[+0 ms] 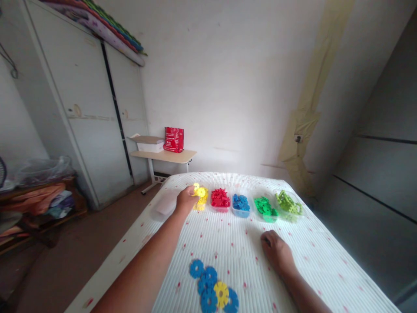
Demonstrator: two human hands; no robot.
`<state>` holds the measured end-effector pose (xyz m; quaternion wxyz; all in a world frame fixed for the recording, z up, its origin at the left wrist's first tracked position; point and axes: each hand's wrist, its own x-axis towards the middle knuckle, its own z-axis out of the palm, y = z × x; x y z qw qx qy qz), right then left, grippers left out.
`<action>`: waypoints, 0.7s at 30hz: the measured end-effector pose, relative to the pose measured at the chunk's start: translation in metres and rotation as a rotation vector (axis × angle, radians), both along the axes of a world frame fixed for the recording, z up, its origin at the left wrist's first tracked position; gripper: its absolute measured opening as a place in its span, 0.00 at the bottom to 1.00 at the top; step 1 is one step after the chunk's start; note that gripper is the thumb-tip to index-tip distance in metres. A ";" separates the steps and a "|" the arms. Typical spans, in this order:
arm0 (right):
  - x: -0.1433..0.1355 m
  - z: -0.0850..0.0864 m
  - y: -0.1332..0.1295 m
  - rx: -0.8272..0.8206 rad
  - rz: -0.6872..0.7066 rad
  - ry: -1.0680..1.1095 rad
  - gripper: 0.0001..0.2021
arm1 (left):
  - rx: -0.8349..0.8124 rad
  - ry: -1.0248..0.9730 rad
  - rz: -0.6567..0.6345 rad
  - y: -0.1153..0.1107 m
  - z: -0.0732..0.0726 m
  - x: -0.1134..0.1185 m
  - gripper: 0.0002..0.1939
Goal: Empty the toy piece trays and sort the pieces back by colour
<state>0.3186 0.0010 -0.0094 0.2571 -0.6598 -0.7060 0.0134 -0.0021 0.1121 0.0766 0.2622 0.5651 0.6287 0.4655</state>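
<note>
My left hand (186,198) reaches out to the tub of yellow notched plastic discs (202,199), its fingers pinched on a yellow disc (196,188) at the tub's near-left side. Loosely curled into a fist, my right hand (276,251) rests on the table with nothing visible in it. Close to me lies a group of blue notched discs (209,300) with one yellow disc (221,294) among them; they touch or overlap, but whether they are joined I cannot tell.
Right of the yellow tub stand clear tubs of red (220,198), blue (241,203), green (265,207) and light green pieces (288,202). A clear container (163,204) sits to the left. The table wears a ribbed white cover (241,256). Beyond is a small table (179,156) with a red bag (173,140).
</note>
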 end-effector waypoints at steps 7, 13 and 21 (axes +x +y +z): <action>0.001 0.000 0.000 -0.004 -0.006 0.010 0.12 | 0.017 0.077 0.082 -0.042 -0.047 -0.020 0.09; -0.022 0.009 -0.006 -0.061 0.108 0.102 0.11 | 0.014 0.085 0.103 -0.086 -0.076 -0.033 0.10; -0.118 0.044 -0.023 -0.292 0.484 0.165 0.11 | 0.050 0.124 0.141 -0.090 -0.080 -0.034 0.09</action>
